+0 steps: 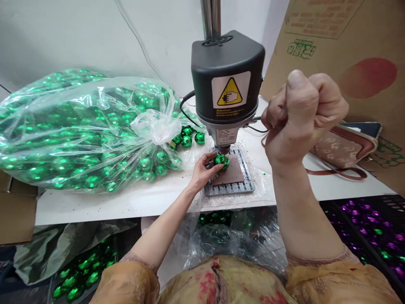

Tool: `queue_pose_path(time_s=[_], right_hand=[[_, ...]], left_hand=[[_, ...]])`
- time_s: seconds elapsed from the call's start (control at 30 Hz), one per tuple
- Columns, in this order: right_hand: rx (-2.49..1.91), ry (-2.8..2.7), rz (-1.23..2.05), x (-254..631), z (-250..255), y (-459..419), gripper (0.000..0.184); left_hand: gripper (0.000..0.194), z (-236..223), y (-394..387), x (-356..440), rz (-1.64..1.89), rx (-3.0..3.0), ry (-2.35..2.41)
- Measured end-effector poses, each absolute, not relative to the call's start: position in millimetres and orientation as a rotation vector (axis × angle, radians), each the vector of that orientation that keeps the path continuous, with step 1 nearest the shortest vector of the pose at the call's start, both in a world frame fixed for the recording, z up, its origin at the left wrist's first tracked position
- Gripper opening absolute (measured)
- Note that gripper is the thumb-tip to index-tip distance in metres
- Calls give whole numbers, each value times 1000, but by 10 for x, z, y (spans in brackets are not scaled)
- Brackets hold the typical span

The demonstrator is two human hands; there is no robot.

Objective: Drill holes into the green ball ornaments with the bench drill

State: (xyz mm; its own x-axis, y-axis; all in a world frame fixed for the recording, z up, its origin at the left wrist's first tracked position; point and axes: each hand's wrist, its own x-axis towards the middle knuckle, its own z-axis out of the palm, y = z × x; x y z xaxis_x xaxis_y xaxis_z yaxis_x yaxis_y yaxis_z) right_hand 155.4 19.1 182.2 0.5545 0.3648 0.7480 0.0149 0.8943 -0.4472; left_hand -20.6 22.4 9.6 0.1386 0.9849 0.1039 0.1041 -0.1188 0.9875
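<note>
Along the front edge of the white table (120, 207), a strip of tabletop is left between one clear, crinkled plastic bag (88, 135), stuffed with green balls (161, 157), and the slotted base plate (221, 190). One black-housed drill press (228, 63) is set over the plate, just inside the edge. Beside the housing, the right hand (302, 116) is curled into a tight fist; whether anything is gripped cannot be told. Over a flat brown board (233, 175), one shiny, faceted green ball (222, 161) is pinched by the left hand (202, 169), between thumb and fingers, beneath the chuck (224, 149).
</note>
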Motion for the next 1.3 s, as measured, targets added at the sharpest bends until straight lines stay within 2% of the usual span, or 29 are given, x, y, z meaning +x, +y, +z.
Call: queue_pose_path(time_s=[0.23,0.7,1.1,1.3], right_hand=[[-460,-990,197,1568,1811,200,41],[-445,-1014,146,1517,1623,63,52],[-352,-975,79,1490,1538,98,49],[-298,-1004,108,1523,1429,139,56]], left_hand=[[54,45,69,-136,1131,1697,1135],[55,3,63,-75,1184,1617,1057],[56,5,43,-73,1165,1581,1068],[56,5,34,-71,1169,1582,1062]])
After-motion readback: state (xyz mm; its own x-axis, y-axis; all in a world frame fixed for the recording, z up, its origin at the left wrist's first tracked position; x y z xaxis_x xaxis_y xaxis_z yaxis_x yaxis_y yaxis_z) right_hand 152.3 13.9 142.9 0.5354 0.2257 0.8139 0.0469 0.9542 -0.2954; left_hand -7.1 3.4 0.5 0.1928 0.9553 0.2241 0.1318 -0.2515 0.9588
